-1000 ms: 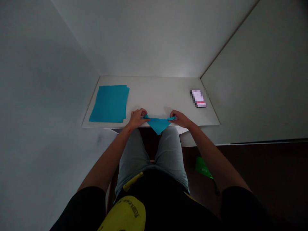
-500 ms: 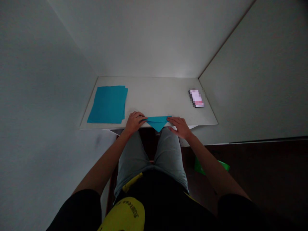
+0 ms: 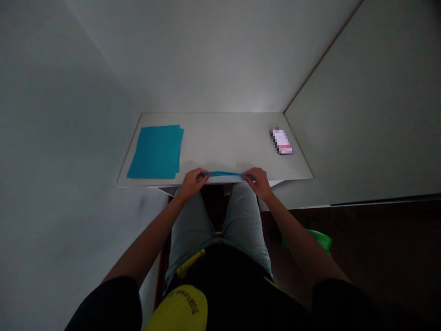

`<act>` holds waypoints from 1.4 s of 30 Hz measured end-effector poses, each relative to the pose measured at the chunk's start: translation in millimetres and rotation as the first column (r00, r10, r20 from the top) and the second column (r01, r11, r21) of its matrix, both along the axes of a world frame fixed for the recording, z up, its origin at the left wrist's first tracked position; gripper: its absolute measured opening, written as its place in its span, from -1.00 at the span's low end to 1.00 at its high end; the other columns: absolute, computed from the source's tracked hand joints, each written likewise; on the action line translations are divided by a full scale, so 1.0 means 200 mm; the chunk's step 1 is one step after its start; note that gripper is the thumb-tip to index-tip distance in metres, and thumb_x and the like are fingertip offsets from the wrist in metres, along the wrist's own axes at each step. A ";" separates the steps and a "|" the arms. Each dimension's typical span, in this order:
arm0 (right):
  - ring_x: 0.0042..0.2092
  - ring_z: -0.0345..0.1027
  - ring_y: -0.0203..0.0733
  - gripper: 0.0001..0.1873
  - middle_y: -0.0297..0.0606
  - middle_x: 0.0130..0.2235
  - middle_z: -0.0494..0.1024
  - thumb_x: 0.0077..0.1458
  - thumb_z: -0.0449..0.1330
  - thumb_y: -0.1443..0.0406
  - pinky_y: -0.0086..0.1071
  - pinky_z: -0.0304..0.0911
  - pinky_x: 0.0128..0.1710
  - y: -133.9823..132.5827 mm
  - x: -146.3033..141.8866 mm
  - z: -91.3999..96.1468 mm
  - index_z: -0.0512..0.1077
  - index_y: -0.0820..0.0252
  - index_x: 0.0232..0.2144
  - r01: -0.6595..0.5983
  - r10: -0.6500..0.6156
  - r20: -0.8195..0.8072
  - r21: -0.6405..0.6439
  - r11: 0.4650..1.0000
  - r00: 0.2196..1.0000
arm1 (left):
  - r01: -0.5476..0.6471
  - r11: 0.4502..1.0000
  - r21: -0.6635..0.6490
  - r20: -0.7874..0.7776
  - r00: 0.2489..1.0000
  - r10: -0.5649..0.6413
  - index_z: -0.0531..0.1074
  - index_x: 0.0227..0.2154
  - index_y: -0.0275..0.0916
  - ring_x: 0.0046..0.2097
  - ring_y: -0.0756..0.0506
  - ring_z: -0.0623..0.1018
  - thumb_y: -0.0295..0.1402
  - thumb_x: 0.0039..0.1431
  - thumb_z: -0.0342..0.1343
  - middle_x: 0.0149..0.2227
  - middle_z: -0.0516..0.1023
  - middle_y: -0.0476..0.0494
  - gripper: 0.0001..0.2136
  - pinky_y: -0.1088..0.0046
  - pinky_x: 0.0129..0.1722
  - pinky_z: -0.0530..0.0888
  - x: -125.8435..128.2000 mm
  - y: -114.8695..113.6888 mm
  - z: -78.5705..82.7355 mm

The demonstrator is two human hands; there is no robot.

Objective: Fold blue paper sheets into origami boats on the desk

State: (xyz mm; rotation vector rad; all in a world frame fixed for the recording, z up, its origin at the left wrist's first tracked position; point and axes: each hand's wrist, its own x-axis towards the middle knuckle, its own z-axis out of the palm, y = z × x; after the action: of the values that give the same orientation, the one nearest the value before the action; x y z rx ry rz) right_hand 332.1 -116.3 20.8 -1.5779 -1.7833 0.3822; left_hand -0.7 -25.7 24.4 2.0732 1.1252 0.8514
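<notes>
Walls (image 3: 213, 59) border a white tabletop (image 3: 223, 138) where 2 hands (image 3: 191, 184) pinch blue paper (image 3: 223, 174).

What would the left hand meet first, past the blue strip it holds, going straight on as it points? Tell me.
Likely the right hand, at the other end of the blue strip; the left hand points roughly along it, though depth is unclear.

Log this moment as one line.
left hand: pinches left end of blue strip | right hand: pinches its right end | strip: at near edge of table | blue sheets: table, left | phone: table, right
</notes>
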 end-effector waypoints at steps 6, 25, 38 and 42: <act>-0.36 0.44 -0.11 -0.62 -0.34 -0.37 0.57 0.30 0.22 -0.05 -0.24 0.36 -0.26 0.17 -0.03 0.06 0.50 0.08 -0.06 0.191 -0.223 -0.252 -0.146 0.971 0.942 | -0.067 0.990 -0.127 0.088 0.993 0.079 0.54 -0.16 -0.17 -0.34 -0.05 0.56 -0.21 0.32 0.23 -0.32 0.63 -0.02 -0.84 0.41 -0.25 0.49 0.13 0.12 0.04; -0.35 0.42 -0.15 -0.62 -0.21 -0.24 0.66 0.17 0.27 -0.01 -0.21 0.45 -0.22 0.21 0.01 0.00 0.57 0.12 -0.13 0.152 -0.187 -0.331 -0.129 0.980 0.925 | -0.041 0.997 -0.069 -0.119 0.992 0.032 0.66 -0.18 -0.17 -0.32 -0.08 0.57 -0.20 0.27 0.35 -0.32 0.64 -0.06 -0.82 0.37 -0.21 0.50 0.14 0.12 0.03; -0.36 0.46 -0.12 -0.42 -0.28 -0.36 0.64 0.10 0.37 -0.13 -0.19 0.49 -0.23 0.20 0.03 -0.01 0.61 0.11 0.00 0.098 -0.159 -0.363 -0.182 0.978 0.918 | -0.055 0.987 -0.153 0.029 0.998 0.060 0.57 -0.32 -0.18 -0.35 -0.07 0.57 -0.16 0.23 0.32 -0.39 0.63 -0.03 -0.80 0.38 -0.27 0.46 0.13 0.12 0.03; -0.36 0.48 -0.11 -0.41 -0.28 -0.39 0.63 0.12 0.34 -0.20 -0.22 0.46 -0.28 0.20 0.02 -0.01 0.60 0.11 -0.06 0.131 -0.192 -0.371 -0.183 0.974 0.909 | -0.066 0.985 -0.159 0.034 0.997 0.073 0.55 -0.34 -0.18 -0.34 -0.08 0.57 -0.11 0.23 0.30 -0.38 0.64 -0.04 -0.77 0.38 -0.27 0.48 0.13 0.13 0.02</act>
State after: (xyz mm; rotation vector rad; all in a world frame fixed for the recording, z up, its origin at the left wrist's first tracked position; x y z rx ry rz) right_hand 336.9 -76.2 19.1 -1.6098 -1.3369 0.7131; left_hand 24.4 -0.5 27.9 1.8892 1.2097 0.8058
